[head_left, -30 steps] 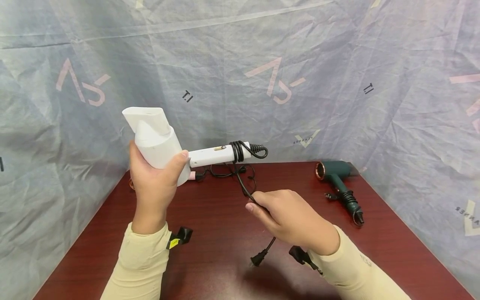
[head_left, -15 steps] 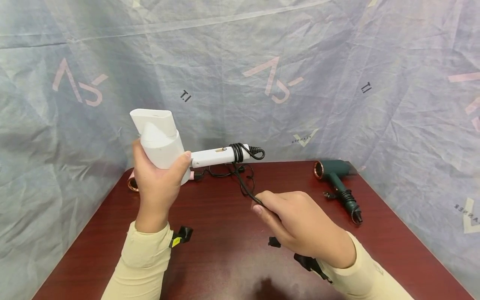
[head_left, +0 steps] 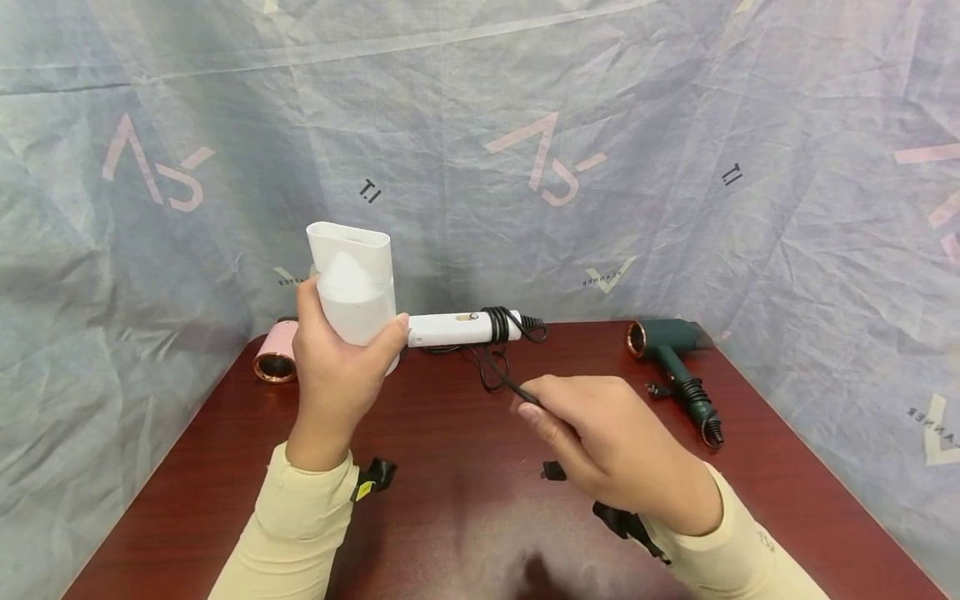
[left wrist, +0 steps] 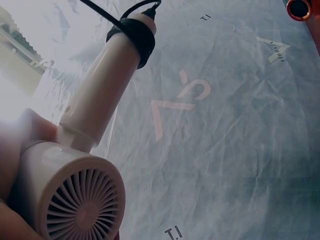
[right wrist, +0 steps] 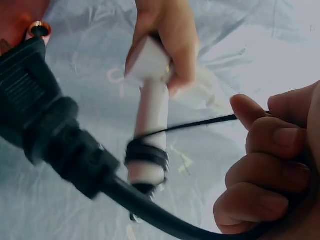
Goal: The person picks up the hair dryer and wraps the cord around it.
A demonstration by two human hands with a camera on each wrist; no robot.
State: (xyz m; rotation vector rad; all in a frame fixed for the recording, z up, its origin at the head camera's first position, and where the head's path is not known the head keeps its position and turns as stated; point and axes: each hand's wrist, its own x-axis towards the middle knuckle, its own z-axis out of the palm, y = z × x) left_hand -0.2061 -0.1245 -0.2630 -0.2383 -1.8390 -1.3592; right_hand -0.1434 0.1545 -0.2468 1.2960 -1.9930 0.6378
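Note:
My left hand [head_left: 337, 375] grips the barrel of a white hair dryer [head_left: 358, 292] held above the table, its flat nozzle pointing up and its handle toward the right. In the left wrist view the finned air inlet [left wrist: 86, 212] shows at the barrel's end. Several turns of black cord [head_left: 498, 325] are wound round the handle near its tail. My right hand [head_left: 607, 442] pinches the cord between thumb and forefinger, the other fingers curled, and the stretch up to the handle runs taut. The cord's plug [right wrist: 30, 95] hangs below the right hand, large in the right wrist view.
A dark green hair dryer [head_left: 671, 337] with its cord wrapped lies at the table's right. Behind my left hand lies a pink hair dryer [head_left: 277, 350] with a copper rim. The dark red table [head_left: 450, 483] meets grey fabric walls [head_left: 450, 150] at the back and sides.
My left hand has moved right with the white hair dryer, turning its nozzle more upright. The right hand has shifted slightly right, still holding the cord. More of the pink hair dryer shows.

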